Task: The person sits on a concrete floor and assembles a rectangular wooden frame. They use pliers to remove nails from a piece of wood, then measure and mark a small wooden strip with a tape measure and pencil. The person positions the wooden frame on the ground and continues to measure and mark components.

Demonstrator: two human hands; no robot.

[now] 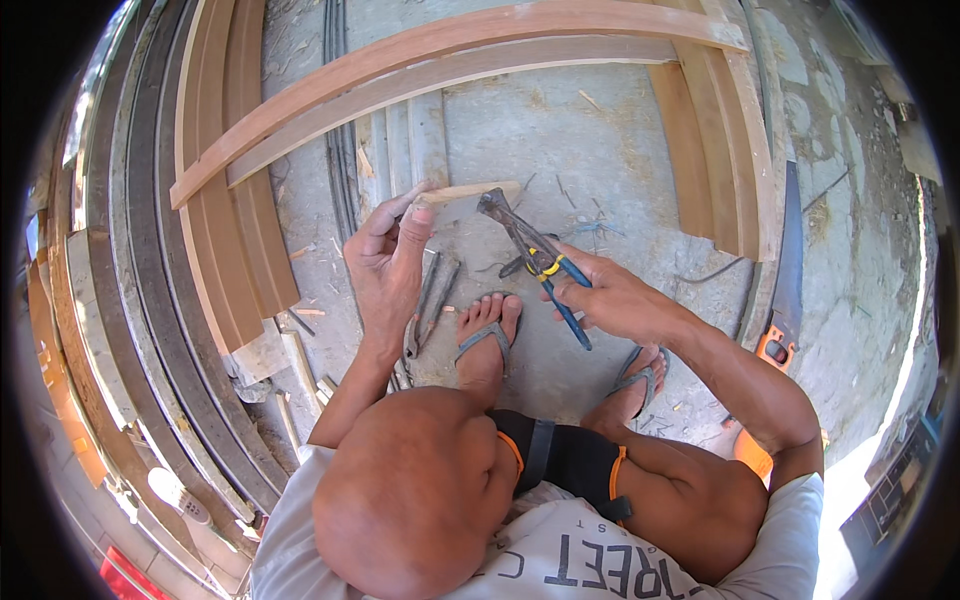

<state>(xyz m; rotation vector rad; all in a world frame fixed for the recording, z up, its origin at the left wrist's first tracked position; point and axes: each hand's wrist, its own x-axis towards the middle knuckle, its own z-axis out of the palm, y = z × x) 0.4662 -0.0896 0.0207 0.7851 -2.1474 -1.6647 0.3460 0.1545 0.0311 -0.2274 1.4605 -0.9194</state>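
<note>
Concrete floor [540, 120], littered with wood chips, carries a wooden frame [470, 32]. Left hand [385, 240] pinches the left end of a thin wood strip [465, 191]; right hand [615, 297] is closed around blue-and-yellow pincers [543, 263], their head at the strip's right part, contact unclear.

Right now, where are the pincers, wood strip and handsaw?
Pincers [519, 231]: head view, dark metal arms above the yellow bands.
Wood strip [470, 191]: head view, middle of its pale face.
Handsaw [789, 260]: head view, middle of the blade.

Metal-headed pincers [541, 261], matt wooden strip [468, 192], rough concrete floor [530, 120]
</note>
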